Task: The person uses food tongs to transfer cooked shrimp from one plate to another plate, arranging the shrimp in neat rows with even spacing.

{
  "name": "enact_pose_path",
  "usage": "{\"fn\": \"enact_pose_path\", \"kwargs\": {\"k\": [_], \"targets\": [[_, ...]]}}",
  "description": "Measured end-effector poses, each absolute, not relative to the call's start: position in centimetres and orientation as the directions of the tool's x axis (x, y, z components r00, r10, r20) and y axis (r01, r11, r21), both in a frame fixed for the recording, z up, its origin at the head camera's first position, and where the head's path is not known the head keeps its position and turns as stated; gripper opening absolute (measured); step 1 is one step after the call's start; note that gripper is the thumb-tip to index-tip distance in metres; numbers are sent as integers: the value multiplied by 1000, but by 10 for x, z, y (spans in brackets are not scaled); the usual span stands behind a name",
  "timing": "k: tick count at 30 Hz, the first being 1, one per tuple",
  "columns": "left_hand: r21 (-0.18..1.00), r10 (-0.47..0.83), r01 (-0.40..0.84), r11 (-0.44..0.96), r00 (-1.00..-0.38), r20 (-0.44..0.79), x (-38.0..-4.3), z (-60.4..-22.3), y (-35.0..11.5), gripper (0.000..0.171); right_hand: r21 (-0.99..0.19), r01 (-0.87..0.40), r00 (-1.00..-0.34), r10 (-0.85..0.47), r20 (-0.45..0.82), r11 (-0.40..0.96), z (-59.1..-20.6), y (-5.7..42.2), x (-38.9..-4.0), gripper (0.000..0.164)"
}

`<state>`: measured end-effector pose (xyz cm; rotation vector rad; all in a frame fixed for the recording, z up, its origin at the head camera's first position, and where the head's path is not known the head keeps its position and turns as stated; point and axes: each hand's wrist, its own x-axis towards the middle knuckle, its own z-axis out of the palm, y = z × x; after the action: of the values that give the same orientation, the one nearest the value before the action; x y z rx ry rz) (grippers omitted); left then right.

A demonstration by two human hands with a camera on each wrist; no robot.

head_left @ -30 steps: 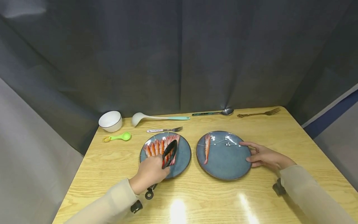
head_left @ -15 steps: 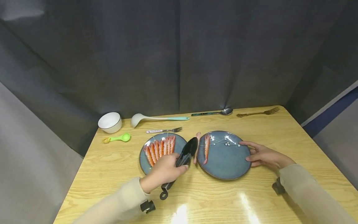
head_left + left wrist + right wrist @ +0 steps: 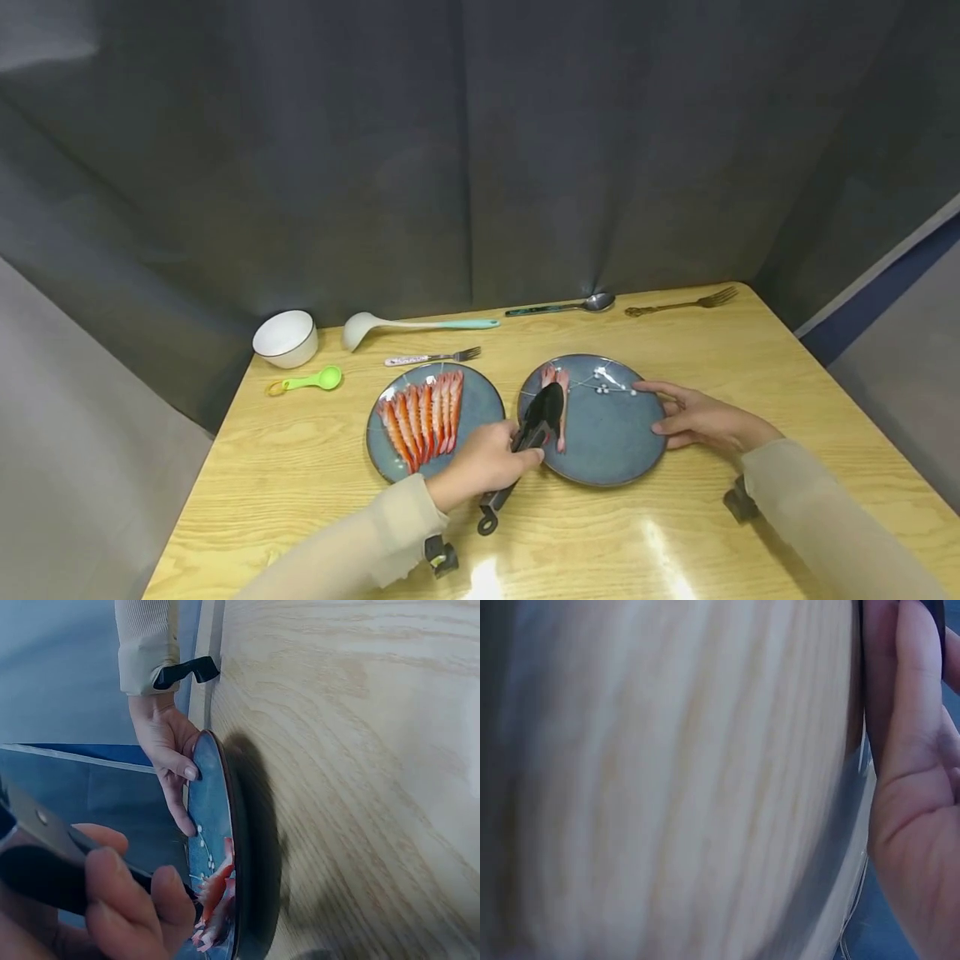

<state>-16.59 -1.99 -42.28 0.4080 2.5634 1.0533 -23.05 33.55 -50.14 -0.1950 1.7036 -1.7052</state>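
My left hand (image 3: 487, 458) grips black tongs (image 3: 536, 425) over the left part of the right-hand blue plate (image 3: 607, 450). Two red-and-white shrimp lie by the tong tips: one shrimp (image 3: 562, 429) shows along their right side, while the other shrimp (image 3: 548, 375) is mostly covered by them. Whether the tips still pinch a shrimp cannot be seen. At that plate's right rim, my right hand (image 3: 701, 419) holds the edge with thumb and fingers. The left-hand blue plate (image 3: 486, 404) bears a fanned row of several shrimp (image 3: 425, 421).
Behind the plates lie a small fork (image 3: 435, 357), a ladle (image 3: 412, 323), a spoon (image 3: 562, 307) and an ornate fork (image 3: 682, 303). A white bowl (image 3: 287, 340) and green measuring spoon (image 3: 307, 381) stand at the left. A dark curtain (image 3: 337, 167) hangs behind the table.
My left hand has carried the tongs and a shrimp rightward from the left plate to the right one, beside the shrimp there. My right hand stays at the rim.
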Motion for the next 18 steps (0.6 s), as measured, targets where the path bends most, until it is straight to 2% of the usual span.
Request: {"fn": "enact_pose_path", "kwargs": {"k": [11,18], "targets": [[709,388,127,693,-895,-219,-172,-423,-20,30,-923,352,-740,-558,-375,154,-495,338,-229,73],[605,380,216,767,-912,-156,-172,-420,-27,29,-923,346,-740,-555,-380,169,-498,338,-229,73]]}}
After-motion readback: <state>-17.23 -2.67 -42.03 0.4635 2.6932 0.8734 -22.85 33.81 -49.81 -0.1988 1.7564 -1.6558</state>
